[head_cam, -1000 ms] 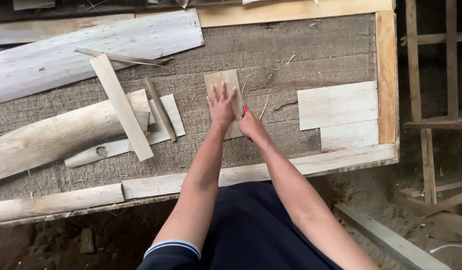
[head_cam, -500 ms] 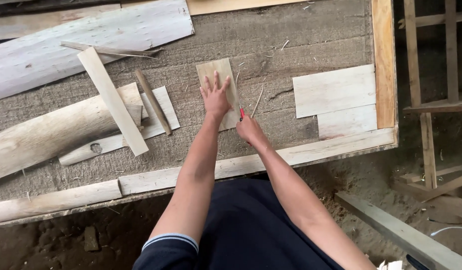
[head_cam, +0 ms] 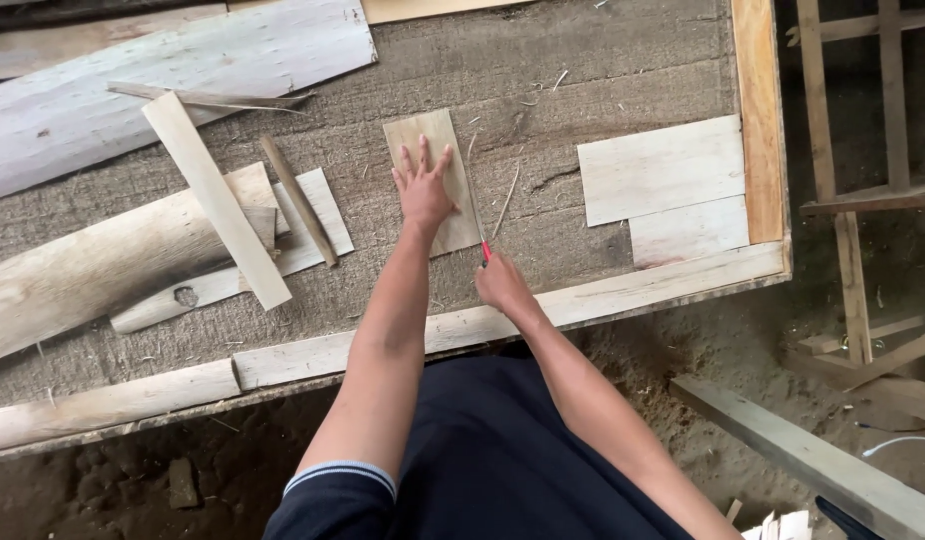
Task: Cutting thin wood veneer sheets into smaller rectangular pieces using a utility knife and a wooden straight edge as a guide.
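A small rectangular piece of thin wood veneer (head_cam: 435, 136) lies flat on the rough grey work surface (head_cam: 603, 70). My left hand (head_cam: 424, 184) presses down on it with fingers spread. My right hand (head_cam: 502, 286) sits just below the veneer's lower right corner, closed around a slim tool with a red handle (head_cam: 486, 251). The tool's tip rests at the right edge of the veneer. A thin sliver of wood (head_cam: 507, 200) lies just to the right.
Two pale veneer rectangles (head_cam: 663, 168) lie at the right near an upright wooden edge board (head_cam: 759, 110). At the left are a log slab (head_cam: 93, 265), a long flat strip (head_cam: 215, 198) and a round stick (head_cam: 298, 200). A plank (head_cam: 513, 315) borders the front. Dirt floor lies below.
My right hand with the red-handled tool has drawn back toward me along the veneer's right edge. My left hand keeps pressing the veneer.
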